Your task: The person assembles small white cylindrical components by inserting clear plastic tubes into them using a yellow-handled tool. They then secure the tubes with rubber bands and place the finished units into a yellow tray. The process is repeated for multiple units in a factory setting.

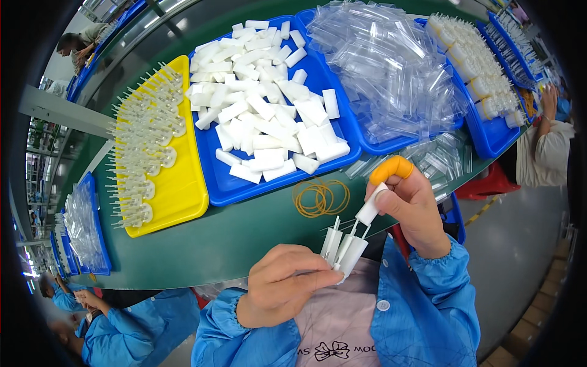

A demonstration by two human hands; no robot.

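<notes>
My left hand (pixel 286 282) is closed on the base of a white pronged plastic part (pixel 345 252), which stands tilted in front of my chest. Thick white blocks sit among its thin prongs. Between thumb and index finger, my right hand (pixel 411 205) pinches a white foam block (pixel 369 207). The block's lower end meets the tips of two prongs; whether they enter it I cannot tell. An orange finger cot (pixel 392 170) covers my right index finger. Several rubber bands (pixel 320 197) lie on the green table (pixel 244 244) beyond my hands.
Ahead, a blue tray (pixel 226 194) holds many white foam blocks. Left of it, a yellow tray (pixel 177 211) carries similar pronged parts. Clear plastic sleeves (pixel 385 67) fill another blue tray, with loose ones beside it. Bundled white pieces (pixel 474 67) stand at right. Other people work nearby.
</notes>
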